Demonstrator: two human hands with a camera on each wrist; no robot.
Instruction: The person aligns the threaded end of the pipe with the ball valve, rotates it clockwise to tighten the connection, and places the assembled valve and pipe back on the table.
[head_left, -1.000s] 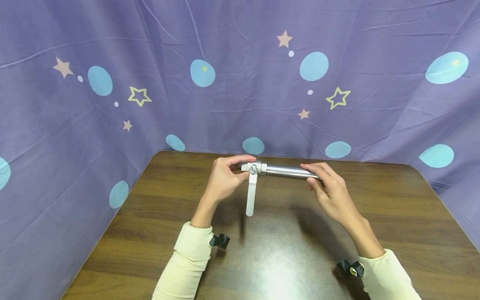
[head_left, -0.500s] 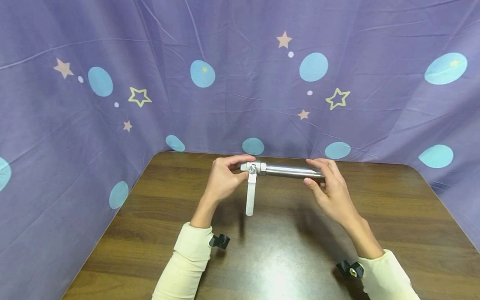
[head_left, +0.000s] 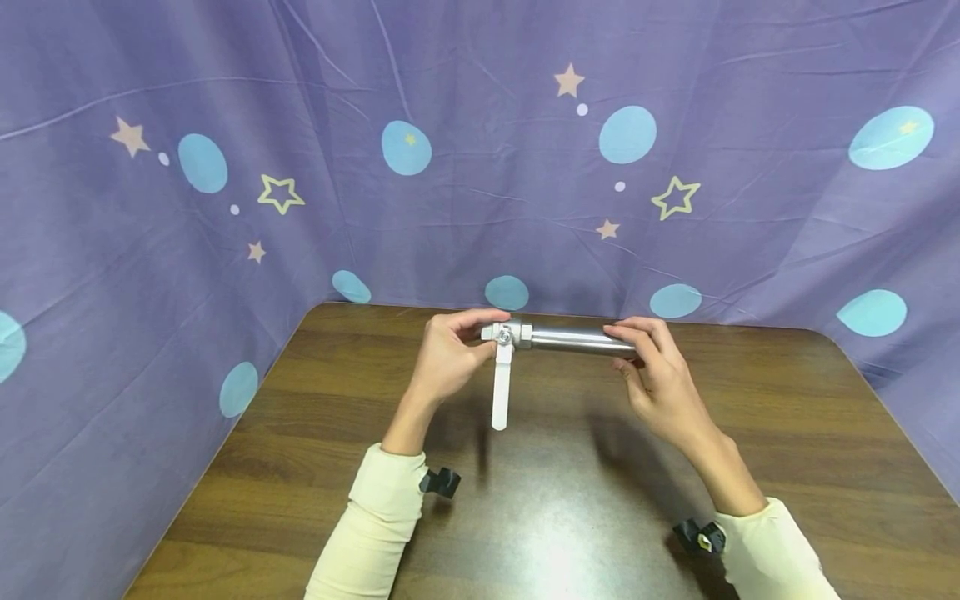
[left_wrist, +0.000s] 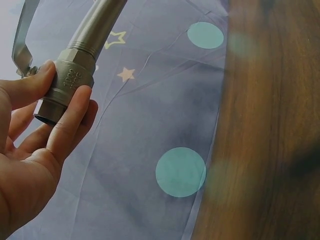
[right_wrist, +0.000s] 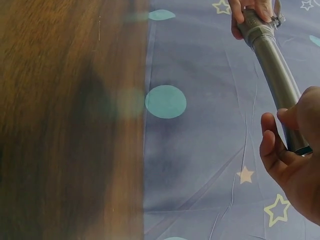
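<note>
Pinched by left hand [head_left: 448, 357]: valve [head_left: 514, 334], held above table [head_left: 585, 475], lever [head_left: 501, 396] pointing nearward; steel pipe [head_left: 568, 338] joined on valve's right; right hand [head_left: 667, 390], looser moment ago, grips pipe's right end again, so both ends supported

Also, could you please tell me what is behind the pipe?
In the head view, the table shows around the pipe; both wrist views show the curtain there instead. The patches directly covered by the pipe and right hand cannot be seen.

The pipe [head_left: 573, 339] is smooth, shiny metal
</note>
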